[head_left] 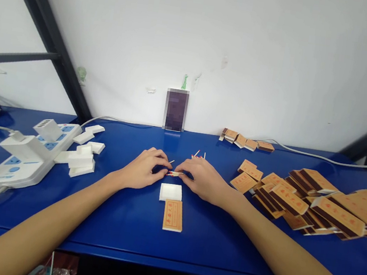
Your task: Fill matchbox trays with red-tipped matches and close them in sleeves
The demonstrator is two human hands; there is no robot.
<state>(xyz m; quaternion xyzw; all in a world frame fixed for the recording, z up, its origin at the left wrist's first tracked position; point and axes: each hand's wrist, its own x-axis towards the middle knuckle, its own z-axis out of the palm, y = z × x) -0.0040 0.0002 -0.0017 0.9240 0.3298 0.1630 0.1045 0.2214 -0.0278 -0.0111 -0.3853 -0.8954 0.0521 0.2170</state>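
My left hand (147,169) and my right hand (205,180) face each other over the middle of the blue table. Between their fingertips is a small bundle of matches (175,174), with thumb and fingers of each hand closed on its ends. A single match (171,161) sticks up by my left fingers. Loose matches (197,153) lie behind my right hand, partly hidden by it. Just in front of the hands sits an open white matchbox tray (171,192). Nearer to me, touching the tray's edge, lies an orange matchbox sleeve (173,216) with red lettering.
At left, white trays (82,159) lie beside a power strip (34,156) with chargers and cables. A large heap of matchboxes (298,198) covers the right side. Several more matchboxes (247,140) line the back by the wall, and a pixelated dark panel (175,110) stands there.
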